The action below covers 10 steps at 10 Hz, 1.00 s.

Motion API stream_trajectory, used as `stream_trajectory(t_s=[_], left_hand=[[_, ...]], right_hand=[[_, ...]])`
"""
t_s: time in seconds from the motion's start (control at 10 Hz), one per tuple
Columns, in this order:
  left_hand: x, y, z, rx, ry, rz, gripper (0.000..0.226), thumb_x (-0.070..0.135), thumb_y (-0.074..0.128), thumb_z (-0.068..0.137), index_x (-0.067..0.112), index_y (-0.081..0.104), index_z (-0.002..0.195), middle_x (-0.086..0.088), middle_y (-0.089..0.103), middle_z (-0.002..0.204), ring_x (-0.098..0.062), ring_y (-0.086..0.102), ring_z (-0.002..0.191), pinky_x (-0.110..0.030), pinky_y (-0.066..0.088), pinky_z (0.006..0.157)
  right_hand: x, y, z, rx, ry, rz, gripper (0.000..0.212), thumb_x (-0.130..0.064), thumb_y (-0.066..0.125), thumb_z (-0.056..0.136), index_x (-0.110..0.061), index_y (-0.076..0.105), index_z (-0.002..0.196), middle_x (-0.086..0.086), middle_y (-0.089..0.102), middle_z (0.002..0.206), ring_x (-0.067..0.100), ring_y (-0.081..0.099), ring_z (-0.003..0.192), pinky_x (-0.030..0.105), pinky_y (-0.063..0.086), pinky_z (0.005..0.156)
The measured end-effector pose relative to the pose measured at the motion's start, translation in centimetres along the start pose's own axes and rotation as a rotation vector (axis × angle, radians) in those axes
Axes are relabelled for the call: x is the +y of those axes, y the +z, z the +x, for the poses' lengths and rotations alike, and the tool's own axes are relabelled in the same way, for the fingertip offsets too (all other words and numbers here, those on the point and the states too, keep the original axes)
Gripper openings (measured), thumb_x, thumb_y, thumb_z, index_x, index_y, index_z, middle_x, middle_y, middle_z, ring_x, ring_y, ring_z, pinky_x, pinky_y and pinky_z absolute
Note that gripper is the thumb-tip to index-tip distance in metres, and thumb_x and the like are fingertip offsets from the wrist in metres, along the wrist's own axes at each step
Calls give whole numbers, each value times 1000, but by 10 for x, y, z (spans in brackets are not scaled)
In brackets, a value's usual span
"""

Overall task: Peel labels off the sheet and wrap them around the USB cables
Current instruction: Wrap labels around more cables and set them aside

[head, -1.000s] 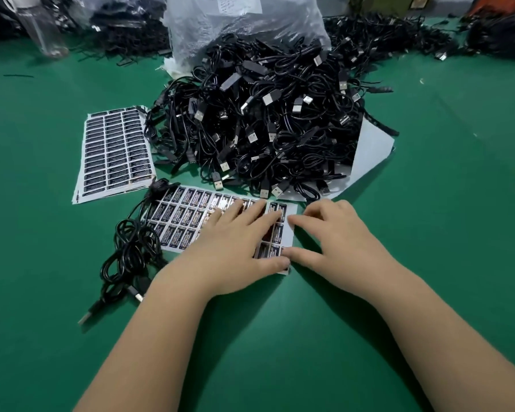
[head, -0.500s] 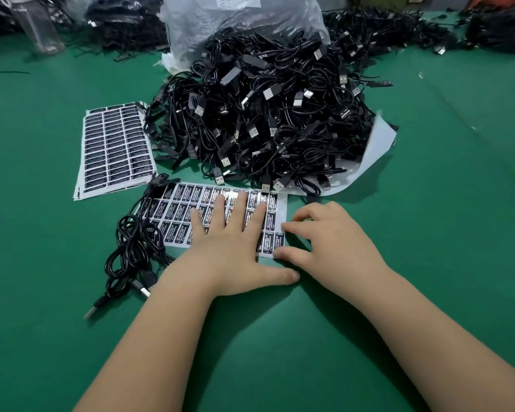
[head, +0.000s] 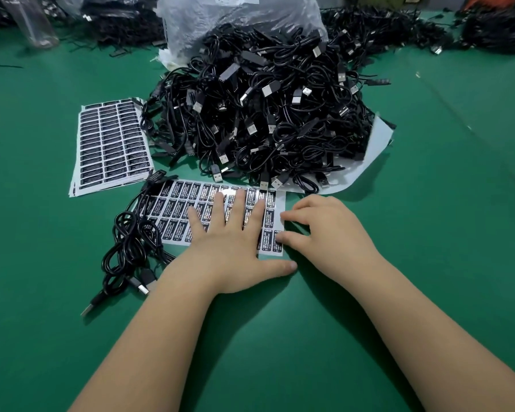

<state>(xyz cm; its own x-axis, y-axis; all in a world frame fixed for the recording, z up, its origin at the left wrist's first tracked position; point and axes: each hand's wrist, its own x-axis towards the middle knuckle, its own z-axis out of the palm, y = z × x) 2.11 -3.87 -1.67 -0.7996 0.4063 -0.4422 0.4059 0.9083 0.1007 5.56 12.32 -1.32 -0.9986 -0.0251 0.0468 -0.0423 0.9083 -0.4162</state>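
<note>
left hand (head: pixel 229 248) now flatter, fingers straight, pressing label sheet (head: pixel 197 203) | right hand (head: pixel 327 230) fingers curled, picking at its edge, nothing lifted | peeling starts

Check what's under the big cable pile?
A white backing sheet sticks out from under the USB cable pile at its right and near edges, lying on the green table. How far it runs beneath, and anything else there, is hidden by cables.

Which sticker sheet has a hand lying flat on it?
The near label sheet, lying sideways: the left hand presses it flat. The stack of sheets farther left is untouched.
</note>
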Motion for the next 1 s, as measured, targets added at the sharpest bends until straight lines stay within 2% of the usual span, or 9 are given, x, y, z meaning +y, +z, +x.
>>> stream_trajectory(t_s=[0.1,0.2,0.4,0.6,0.7,0.9,1.0], left_hand=[[-8,-5,-1,9,7,-14,83,77,21,79,46,-23,143,10,-33,153,-21,-30,142,-56,-15,111],[-12,-6,0,-14,16,-4,75,72,20,86,48,-23,142,12,-33,153,-20,-29,142,-54,-15,111],[-9,-4,2,-12,14,-24,70,66,19,90,47,-22,143,11,-33,153,-19,-32,140,-54,-18,110],[-8,-3,1,-2,3,-5,69,64,18,90,46,-23,143,11,-34,152,-20,-32,141,-54,-18,110],[-7,-3,2,3,0,-4,69,64,18,90,46,-23,143,11,-34,153,-21,-32,141,-55,-18,110],[-7,-2,1,9,-9,-9,69,64,18,90,46,-23,143,11,-33,153,-20,-32,141,-55,-18,110],[-6,-2,1,14,-10,-17,69,64,18,90,46,-22,143,11,-33,153,-20,-31,141,-55,-17,110]], right_hand=[[2,0,-2,-16,-16,-7,39,-49,64,84,-27,68,116,-13,54,120,15,41,112,23,29,86],[0,0,-3,4,-17,-3,35,-47,63,84,-28,70,112,-14,57,119,16,41,110,27,34,89],[-1,1,-1,18,-29,-9,28,-45,62,86,-32,71,110,-16,60,116,15,41,106,29,36,89],[-3,0,4,42,-43,-14,21,-38,64,87,-30,73,104,-12,65,109,19,45,101,24,29,81],[-2,0,4,51,-61,-1,19,-36,64,88,-29,74,102,-10,65,105,18,44,99,26,31,83],[1,-1,6,93,-219,-36,15,-30,66,88,-23,76,96,-7,68,99,17,37,89,25,30,77],[0,-2,6,152,-324,-75,7,-19,74,81,-14,78,83,-1,70,85,28,47,80,32,40,71]])
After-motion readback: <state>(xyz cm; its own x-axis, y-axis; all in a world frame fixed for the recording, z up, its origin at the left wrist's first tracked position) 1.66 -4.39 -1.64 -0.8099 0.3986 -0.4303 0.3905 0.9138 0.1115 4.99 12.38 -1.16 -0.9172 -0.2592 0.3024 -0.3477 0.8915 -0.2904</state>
